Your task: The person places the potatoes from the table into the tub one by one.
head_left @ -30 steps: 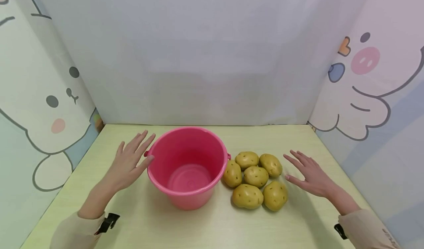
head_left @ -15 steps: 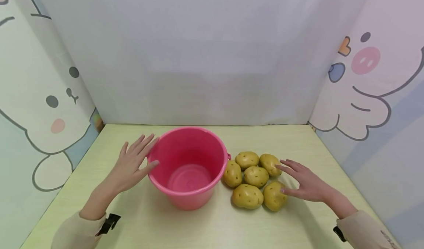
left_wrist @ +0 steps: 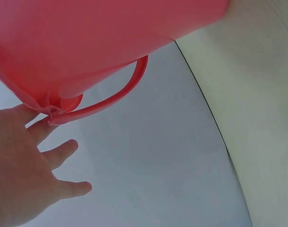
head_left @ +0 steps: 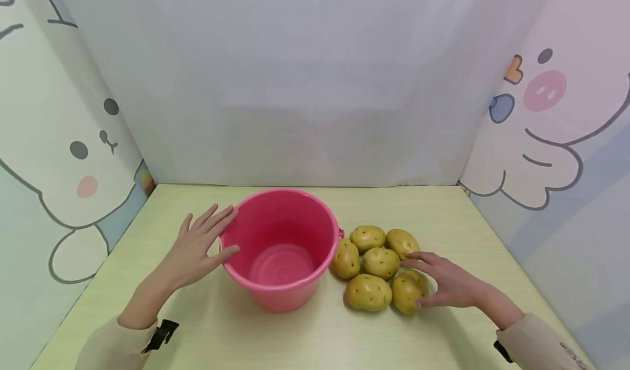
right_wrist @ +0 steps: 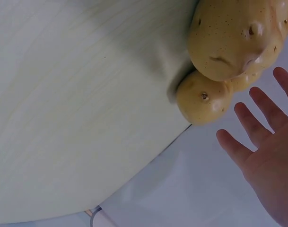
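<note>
A pink plastic bucket (head_left: 283,291) stands upright on the table, its inside bare. My left hand (head_left: 189,255) is at the bucket's left rim with fingers spread and thumb reaching over the rim. In the left wrist view, the bucket's curved handle (left_wrist: 110,100) hangs by those fingers; whether they touch it I cannot tell. Several yellow-brown potatoes lie to the right of the bucket. My right hand (head_left: 450,282) hovers over the near right potato (head_left: 407,292), fingers extended and thumb on its near side. The right wrist view shows the fingers apart from the potatoes (right_wrist: 224,40).
Beside the bucket lies the leftmost potato (head_left: 346,259), close to its wall. A pale wood-grain table (head_left: 236,342) carries everything. A plain light backdrop (head_left: 315,86) rises behind, and cartoon-printed panels (head_left: 546,135) flank both sides.
My right hand has moved left and down, from beside the potatoes to over the near right one. My left hand has shifted slightly right onto the bucket's rim. Bucket and potatoes have stayed put.
</note>
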`<state>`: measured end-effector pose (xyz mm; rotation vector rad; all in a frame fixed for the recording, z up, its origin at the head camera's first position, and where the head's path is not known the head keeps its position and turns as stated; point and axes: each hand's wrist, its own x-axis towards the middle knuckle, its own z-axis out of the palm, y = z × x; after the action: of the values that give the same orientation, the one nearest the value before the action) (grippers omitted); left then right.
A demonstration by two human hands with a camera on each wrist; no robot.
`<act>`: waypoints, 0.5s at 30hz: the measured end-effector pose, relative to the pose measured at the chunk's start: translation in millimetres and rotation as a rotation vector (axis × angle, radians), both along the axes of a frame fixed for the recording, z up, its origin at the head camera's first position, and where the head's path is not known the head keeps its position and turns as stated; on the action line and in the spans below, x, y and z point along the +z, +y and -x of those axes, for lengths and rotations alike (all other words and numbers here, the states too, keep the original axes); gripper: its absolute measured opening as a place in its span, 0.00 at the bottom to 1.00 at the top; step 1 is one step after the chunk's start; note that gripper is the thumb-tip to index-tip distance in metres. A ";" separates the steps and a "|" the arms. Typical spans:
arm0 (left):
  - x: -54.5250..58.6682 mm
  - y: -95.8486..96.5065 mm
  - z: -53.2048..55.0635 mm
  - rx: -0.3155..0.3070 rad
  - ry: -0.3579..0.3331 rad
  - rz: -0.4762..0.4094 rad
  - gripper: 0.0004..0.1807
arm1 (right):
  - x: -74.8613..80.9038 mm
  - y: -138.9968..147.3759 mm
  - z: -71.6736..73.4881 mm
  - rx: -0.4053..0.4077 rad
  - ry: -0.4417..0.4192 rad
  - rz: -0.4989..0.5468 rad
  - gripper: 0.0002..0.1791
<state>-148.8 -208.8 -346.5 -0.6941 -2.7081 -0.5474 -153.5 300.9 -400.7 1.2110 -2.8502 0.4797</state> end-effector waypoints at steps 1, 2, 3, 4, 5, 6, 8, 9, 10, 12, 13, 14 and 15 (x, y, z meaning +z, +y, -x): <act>-0.2 0.0 0.1 0.001 -0.003 0.001 0.38 | 0.1 -0.5 -0.4 -0.003 -0.015 -0.004 0.41; -0.2 0.2 0.1 0.002 -0.002 0.003 0.38 | 0.3 -0.8 -0.6 -0.004 -0.027 -0.008 0.41; -0.2 0.2 0.3 0.003 -0.005 0.004 0.38 | 0.5 -1.3 -0.9 -0.002 -0.041 -0.014 0.41; -0.2 0.3 0.3 0.004 -0.008 0.004 0.39 | 0.7 -1.8 -1.3 -0.001 -0.056 -0.017 0.41; -0.3 0.4 0.4 0.006 -0.008 0.005 0.39 | 1.0 -2.3 -1.6 0.002 -0.069 -0.022 0.41; -0.3 0.5 0.4 0.007 -0.007 0.008 0.39 | 1.0 -2.8 -1.9 0.008 -0.076 -0.027 0.41; -0.5 0.6 0.5 0.009 -0.006 0.011 0.39 | 1.2 -4.3 -2.7 0.022 -0.083 -0.033 0.41; -0.7 0.6 0.5 0.009 -0.006 0.011 0.39 | 0.9 -5.1 -2.9 0.030 -0.084 -0.037 0.41; -0.6 0.7 0.3 0.011 -0.005 0.011 0.39 | 0.7 -6.0 -3.2 0.037 -0.085 -0.038 0.41; -0.4 0.8 -0.1 0.011 -0.004 0.010 0.39 | -0.8 -7.5 -3.3 0.050 -0.076 -0.044 0.42; -0.3 0.8 -0.3 0.011 -0.003 0.008 0.39 | -1.5 -8.2 -3.5 0.055 -0.075 -0.044 0.42; -0.2 0.8 -0.5 0.012 -0.001 0.008 0.39 | -2.3 -8.8 -3.6 0.059 -0.075 -0.043 0.43; -0.1 0.9 -0.6 0.013 -0.001 0.009 0.40 | -3.2 -9.3 -3.7 0.064 -0.073 -0.043 0.43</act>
<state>-148.2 -207.9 -346.6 -0.6784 -2.7152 -0.5333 -149.8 291.6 -403.9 1.3218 -2.9048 0.4765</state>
